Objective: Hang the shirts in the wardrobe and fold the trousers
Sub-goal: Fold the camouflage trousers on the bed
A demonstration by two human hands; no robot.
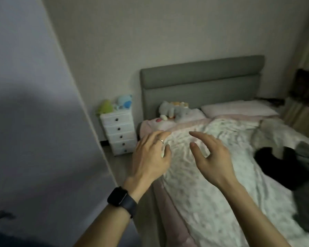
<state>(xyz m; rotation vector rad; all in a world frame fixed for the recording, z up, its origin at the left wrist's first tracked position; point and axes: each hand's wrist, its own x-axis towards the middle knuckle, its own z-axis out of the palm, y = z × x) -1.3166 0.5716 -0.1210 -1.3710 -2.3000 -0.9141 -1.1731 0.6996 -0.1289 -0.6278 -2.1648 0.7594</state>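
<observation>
Head view: the left hand (150, 157), with a ring (161, 140) and a dark watch (120, 198), and the right hand (210, 157) reach palm-down over the floral quilt (203, 202). The fingers of both are spread and loosely bent, gripping nothing; whether they touch the quilt is unclear. The clothes heap (278, 157) lies on the bed's right side, well apart from both hands. It is crumpled and blurred, so no long axis or direction can be made out. It shows black, grey and pale fabric, but shirts cannot be told from trousers
</observation>
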